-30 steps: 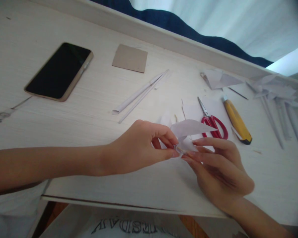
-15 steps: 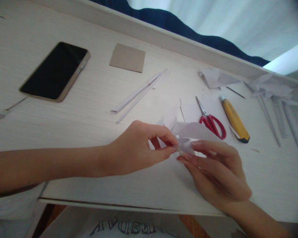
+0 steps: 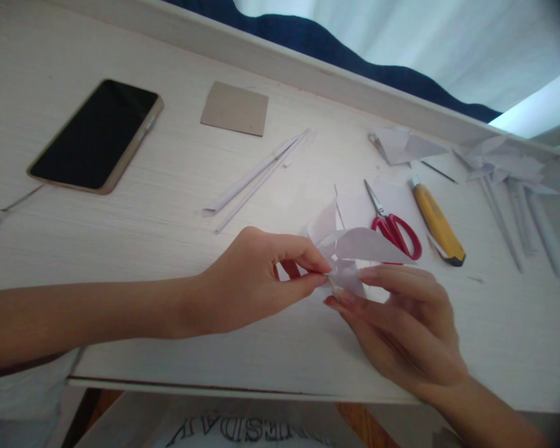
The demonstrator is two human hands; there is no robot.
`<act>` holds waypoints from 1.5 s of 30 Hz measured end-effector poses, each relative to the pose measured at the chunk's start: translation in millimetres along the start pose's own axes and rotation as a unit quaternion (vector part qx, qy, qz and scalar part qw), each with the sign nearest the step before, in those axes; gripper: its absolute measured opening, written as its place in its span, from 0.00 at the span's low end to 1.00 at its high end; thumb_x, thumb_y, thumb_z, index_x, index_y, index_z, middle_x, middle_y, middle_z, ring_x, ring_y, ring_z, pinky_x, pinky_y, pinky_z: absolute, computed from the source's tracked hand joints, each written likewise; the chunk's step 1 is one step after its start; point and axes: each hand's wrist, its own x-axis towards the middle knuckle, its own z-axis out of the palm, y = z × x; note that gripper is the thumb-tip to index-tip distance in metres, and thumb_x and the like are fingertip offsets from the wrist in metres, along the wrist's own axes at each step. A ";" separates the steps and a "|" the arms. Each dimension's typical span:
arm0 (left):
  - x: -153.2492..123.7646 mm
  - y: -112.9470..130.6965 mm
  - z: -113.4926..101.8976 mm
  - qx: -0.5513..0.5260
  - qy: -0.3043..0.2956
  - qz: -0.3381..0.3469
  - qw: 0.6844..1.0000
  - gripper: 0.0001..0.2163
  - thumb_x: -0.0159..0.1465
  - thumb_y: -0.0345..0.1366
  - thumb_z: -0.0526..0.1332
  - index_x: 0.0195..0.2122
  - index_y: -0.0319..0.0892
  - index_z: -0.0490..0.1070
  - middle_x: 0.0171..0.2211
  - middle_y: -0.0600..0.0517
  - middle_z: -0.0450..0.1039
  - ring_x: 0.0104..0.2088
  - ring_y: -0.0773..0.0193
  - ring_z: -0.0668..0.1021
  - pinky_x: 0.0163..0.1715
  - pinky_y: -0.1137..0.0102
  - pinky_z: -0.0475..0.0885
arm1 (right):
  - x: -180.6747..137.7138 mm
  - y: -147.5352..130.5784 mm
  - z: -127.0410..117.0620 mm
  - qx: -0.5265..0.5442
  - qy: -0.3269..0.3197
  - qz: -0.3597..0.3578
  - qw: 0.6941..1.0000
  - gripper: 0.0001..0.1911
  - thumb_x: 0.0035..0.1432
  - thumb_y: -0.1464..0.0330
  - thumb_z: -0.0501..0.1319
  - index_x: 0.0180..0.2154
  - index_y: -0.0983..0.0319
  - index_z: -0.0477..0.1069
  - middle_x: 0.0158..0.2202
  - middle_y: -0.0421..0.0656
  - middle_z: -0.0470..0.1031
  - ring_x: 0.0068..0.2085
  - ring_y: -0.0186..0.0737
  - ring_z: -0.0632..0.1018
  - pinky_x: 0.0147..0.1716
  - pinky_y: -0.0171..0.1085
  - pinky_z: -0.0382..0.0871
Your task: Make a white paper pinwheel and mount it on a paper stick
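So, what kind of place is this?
Probably a home desk used for paper craft: scissors, a utility knife and paper pinwheels lie on the table, and the left hand and right hand hold a folded paper piece.

On the table [image 3: 168,218] we find the phone [image 3: 93,134] at the far left, with the cardboard square [image 3: 234,108] to its right and further back. The paper sticks [image 3: 256,177] lie in front of that square. Near the front edge our left hand [image 3: 256,280] and right hand [image 3: 401,323] meet on a paper piece [image 3: 354,246] — behind it lie the scissors [image 3: 394,227], the knife [image 3: 436,218] just to their right. A folded sheet [image 3: 404,146] sits further back; the pinwheels [image 3: 504,165] lie far right.
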 end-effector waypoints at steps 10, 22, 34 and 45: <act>0.8 -1.1 -0.1 0.015 -0.012 0.000 1.000 0.04 0.54 0.29 0.59 0.29 0.42 0.73 0.23 0.59 0.74 0.20 0.77 0.71 0.18 0.85 0.65 | 3.2 -2.3 2.0 -0.037 -0.002 0.005 0.999 0.08 0.43 0.77 0.65 0.29 0.64 0.71 0.36 0.44 0.68 0.35 0.37 0.70 0.28 0.38 0.67; 1.1 -3.0 1.8 -0.007 -0.028 -0.034 0.999 0.04 0.53 0.29 0.60 0.28 0.41 0.74 0.22 0.58 0.74 0.20 0.76 0.72 0.20 0.84 0.66 | 1.0 -4.0 5.3 -0.087 0.014 -0.021 0.996 0.07 0.42 0.76 0.66 0.28 0.66 0.72 0.34 0.44 0.67 0.34 0.37 0.70 0.29 0.37 0.68; 2.4 -2.3 1.2 -0.004 -0.054 -0.063 0.997 0.04 0.53 0.29 0.59 0.28 0.38 0.74 0.22 0.55 0.74 0.21 0.74 0.72 0.20 0.81 0.66 | -0.7 -4.5 8.5 -0.083 0.004 -0.029 0.996 0.06 0.44 0.78 0.64 0.26 0.64 0.71 0.31 0.41 0.67 0.32 0.36 0.69 0.31 0.40 0.67; 3.2 -2.6 -0.4 0.020 -0.079 -0.033 0.996 0.09 0.54 0.31 0.60 0.38 0.41 0.69 0.29 0.56 0.73 0.24 0.75 0.72 0.22 0.80 0.66 | 6.0 -3.1 5.6 -0.069 0.001 -0.016 0.997 0.09 0.40 0.76 0.68 0.27 0.65 0.72 0.30 0.42 0.69 0.32 0.38 0.69 0.29 0.41 0.68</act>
